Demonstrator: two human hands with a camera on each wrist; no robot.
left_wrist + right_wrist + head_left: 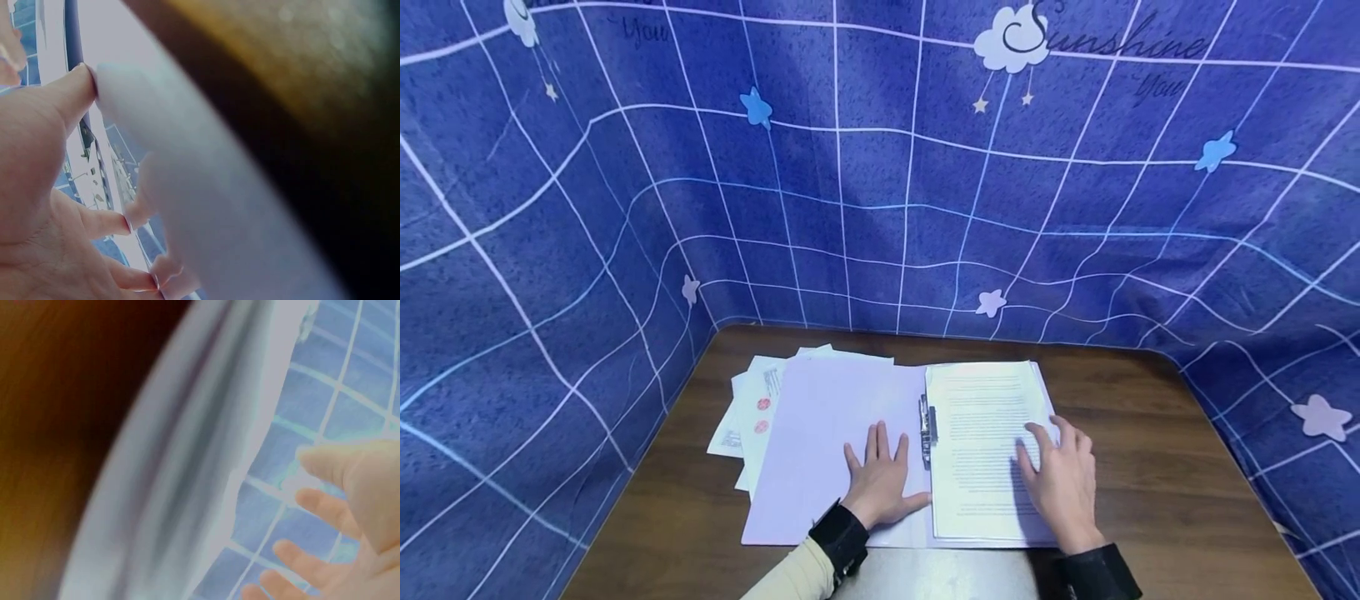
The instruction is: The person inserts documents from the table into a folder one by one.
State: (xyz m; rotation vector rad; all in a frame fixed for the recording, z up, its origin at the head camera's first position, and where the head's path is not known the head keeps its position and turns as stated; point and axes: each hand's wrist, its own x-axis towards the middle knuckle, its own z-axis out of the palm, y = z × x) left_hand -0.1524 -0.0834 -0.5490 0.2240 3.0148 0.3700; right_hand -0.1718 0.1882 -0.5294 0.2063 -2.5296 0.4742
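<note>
A lilac folder [827,433] lies spread wide on the brown table, its metal clip [927,432] at the fold. On the folder's right half rests a stack of printed paper [985,467]. My left hand [880,483] presses on the folder's left inside cover with fingers spread; in the left wrist view its fingertips [150,282] meet the glossy cover. Over the right edge of the papers is my right hand [1066,479], its fingers loosely bent. In the right wrist view those fingers [312,562] have nothing between them and stand apart from the paper edges [187,462].
Several loose sheets [752,425], one with red round stamps, stick out from under the folder's left side. A blue curtain [880,183] with a white grid and stars surrounds the wooden table [1180,467] at the back and sides.
</note>
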